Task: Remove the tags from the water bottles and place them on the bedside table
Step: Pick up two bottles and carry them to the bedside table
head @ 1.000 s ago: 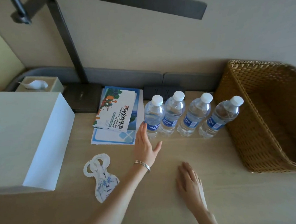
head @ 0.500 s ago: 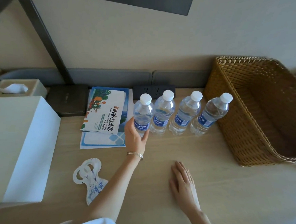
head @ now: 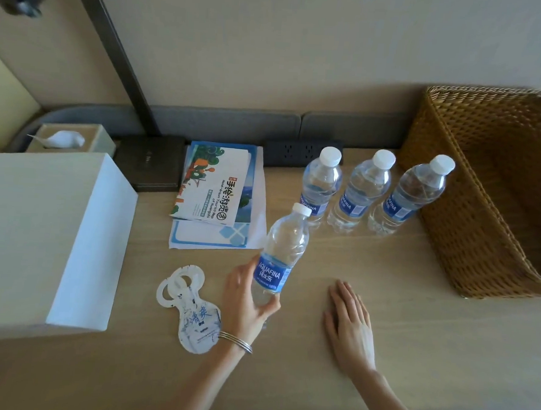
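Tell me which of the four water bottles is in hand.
The tilted bottle nearest the camera, which the left hand holds low down, beside the paper tags. The other three stand upright in a row beside the wicker basket.

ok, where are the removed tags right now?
Head view, left of centre: the tags lie on the table, between the white box and the left hand, in front of the brochures.

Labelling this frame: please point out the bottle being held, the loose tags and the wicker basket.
held bottle (head: 271, 273): head view, its blue label.
tags (head: 198, 327): head view, printed lower part of the top tag.
wicker basket (head: 469, 248): head view, its outer woven wall.
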`<state>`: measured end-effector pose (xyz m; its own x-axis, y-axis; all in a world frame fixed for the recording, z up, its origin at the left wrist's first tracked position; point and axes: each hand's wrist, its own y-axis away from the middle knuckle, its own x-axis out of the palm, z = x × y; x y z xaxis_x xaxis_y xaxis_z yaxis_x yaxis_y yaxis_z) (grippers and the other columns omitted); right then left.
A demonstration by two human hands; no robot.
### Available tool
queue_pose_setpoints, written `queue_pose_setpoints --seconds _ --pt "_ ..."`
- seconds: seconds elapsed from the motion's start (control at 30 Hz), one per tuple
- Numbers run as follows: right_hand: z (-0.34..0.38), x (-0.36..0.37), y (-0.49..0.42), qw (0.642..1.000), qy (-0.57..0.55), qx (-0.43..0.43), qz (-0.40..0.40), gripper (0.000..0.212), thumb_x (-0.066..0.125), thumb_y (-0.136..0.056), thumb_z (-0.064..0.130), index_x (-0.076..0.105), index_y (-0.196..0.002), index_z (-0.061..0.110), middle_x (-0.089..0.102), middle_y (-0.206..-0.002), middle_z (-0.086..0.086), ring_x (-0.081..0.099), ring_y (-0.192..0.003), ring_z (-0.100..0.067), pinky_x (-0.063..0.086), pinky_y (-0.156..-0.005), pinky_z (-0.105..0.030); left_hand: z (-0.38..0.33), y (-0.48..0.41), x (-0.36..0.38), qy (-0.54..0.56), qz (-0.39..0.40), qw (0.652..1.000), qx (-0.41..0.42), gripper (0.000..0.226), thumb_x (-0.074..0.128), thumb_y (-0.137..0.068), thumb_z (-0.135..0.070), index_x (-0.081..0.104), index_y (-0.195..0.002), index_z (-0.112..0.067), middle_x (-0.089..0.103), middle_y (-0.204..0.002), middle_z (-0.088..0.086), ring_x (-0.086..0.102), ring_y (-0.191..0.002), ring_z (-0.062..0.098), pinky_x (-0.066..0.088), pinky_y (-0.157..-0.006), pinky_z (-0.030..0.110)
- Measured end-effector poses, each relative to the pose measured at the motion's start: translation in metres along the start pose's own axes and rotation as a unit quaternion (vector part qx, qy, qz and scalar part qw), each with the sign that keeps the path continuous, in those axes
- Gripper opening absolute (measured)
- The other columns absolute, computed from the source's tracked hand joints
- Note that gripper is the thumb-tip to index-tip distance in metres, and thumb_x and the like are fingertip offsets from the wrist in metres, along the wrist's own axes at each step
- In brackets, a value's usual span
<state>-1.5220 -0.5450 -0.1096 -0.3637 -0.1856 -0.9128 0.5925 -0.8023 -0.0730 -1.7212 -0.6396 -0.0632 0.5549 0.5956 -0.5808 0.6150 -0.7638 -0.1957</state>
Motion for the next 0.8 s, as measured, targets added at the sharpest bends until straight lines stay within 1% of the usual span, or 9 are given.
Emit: queue_pose_setpoints --seconds 0.13,0.2,0.3,0.37,0.43,0.5,0.6,0.7,0.8 --pt "0.001 -0.004 -0.01 0.998 -0.059 0.03 -0.024 0.05 0.038 -0.09 0.032 0.05 -0.13 0.005 0.046 -0.139 -0.006 0.044 -0.128 -0.025 0.028 -0.107 -0.029 0.011 -0.001 -0.006 -0.1 0.058 0.993 -0.006 0.071 0.054 -0.059 -0.045 0.059 -0.123 -0.017 0.06 -0.092 0.0 0.054 -0.078 0.021 0.043 -0.066 0.03" --pt "0.011 -0.013 -0.023 0.995 -0.083 0.023 -0.047 0.047 0.045 -0.089 0.022 0.047 -0.133 0.004 0.045 -0.141 -0.008 0.043 -0.128 -0.025 0.034 -0.106 -0.034 0.016 -0.003 -0.007 -0.141 0.081 0.987 0.0 0.066 0.06 -0.058 -0.043 0.062 -0.118 -0.017 0.063 -0.088 0.0 0.057 -0.075 0.025 0.043 -0.063 0.03" --pt "0.034 -0.027 -0.052 0.99 -0.11 -0.001 -0.09 0.047 0.056 -0.09 0.011 0.043 -0.135 0.005 0.044 -0.141 -0.008 0.041 -0.129 -0.023 0.039 -0.103 -0.038 0.008 -0.009 -0.011 -0.194 0.147 0.97 -0.028 0.066 0.074 -0.068 -0.037 0.054 -0.129 -0.022 0.06 -0.107 0.001 0.054 -0.094 0.025 0.038 -0.075 0.029" --pt "0.049 -0.033 -0.072 0.985 -0.125 -0.012 -0.116 0.049 0.058 -0.09 0.011 0.04 -0.136 0.006 0.043 -0.141 -0.01 0.041 -0.13 -0.023 0.04 -0.102 -0.038 0.0 -0.013 -0.01 -0.256 0.169 0.95 -0.055 0.066 0.064 -0.079 -0.041 0.039 -0.138 -0.024 0.05 -0.123 0.001 0.047 -0.107 0.022 0.037 -0.086 0.028" --pt "0.06 -0.037 -0.09 0.982 -0.132 -0.012 -0.137 0.052 0.058 -0.091 0.014 0.037 -0.138 0.006 0.042 -0.142 -0.012 0.04 -0.131 -0.025 0.041 -0.102 -0.038 -0.009 -0.013 -0.006 -0.336 0.173 0.924 -0.053 0.066 0.055 -0.084 -0.044 0.032 -0.141 -0.02 0.045 -0.128 0.002 0.046 -0.11 0.021 0.038 -0.091 0.03" --pt "0.069 -0.039 -0.107 0.979 -0.138 0.001 -0.152 0.056 0.059 -0.091 0.017 0.034 -0.139 0.006 0.041 -0.142 -0.013 0.04 -0.131 -0.025 0.041 -0.101 -0.037 -0.01 -0.013 -0.001 -0.359 0.168 0.917 -0.04 0.072 0.061 -0.077 -0.044 0.041 -0.137 -0.009 0.054 -0.118 0.008 0.054 -0.099 0.024 0.044 -0.084 0.035" --pt "0.081 -0.04 -0.127 0.974 -0.157 0.02 -0.165 0.063 0.06 -0.09 0.018 0.027 -0.143 0.007 0.037 -0.144 -0.012 0.04 -0.13 -0.024 0.041 -0.097 -0.031 0.007 -0.014 0.006 -0.364 0.12 0.923 0.039 0.075 0.082 -0.055 -0.04 0.061 -0.116 -0.001 0.064 -0.089 0.011 0.06 -0.067 0.023 0.05 -0.058 0.033" --pt "0.087 -0.035 -0.145 0.961 -0.197 0.054 -0.185 0.07 0.062 -0.088 0.022 0.022 -0.144 0.01 0.036 -0.144 -0.011 0.041 -0.129 -0.021 0.041 -0.093 -0.027 0.015 -0.018 0.001 -0.35 0.102 0.925 0.108 0.082 0.084 -0.059 -0.04 0.056 -0.129 -0.008 0.064 -0.088 0.012 0.059 -0.063 0.024 0.05 -0.055 0.033" --pt "0.088 -0.027 -0.158 0.946 -0.239 0.073 -0.206 0.076 0.067 -0.084 0.019 0.018 -0.142 0.008 0.038 -0.142 -0.012 0.044 -0.126 -0.02 0.046 -0.094 -0.03 0.018 -0.017 -0.001 -0.333 0.091 0.93 0.128 0.09 0.084 -0.061 -0.043 0.042 -0.136 -0.017 0.065 -0.087 0.012 0.059 -0.062 0.023 0.051 -0.054 0.032"
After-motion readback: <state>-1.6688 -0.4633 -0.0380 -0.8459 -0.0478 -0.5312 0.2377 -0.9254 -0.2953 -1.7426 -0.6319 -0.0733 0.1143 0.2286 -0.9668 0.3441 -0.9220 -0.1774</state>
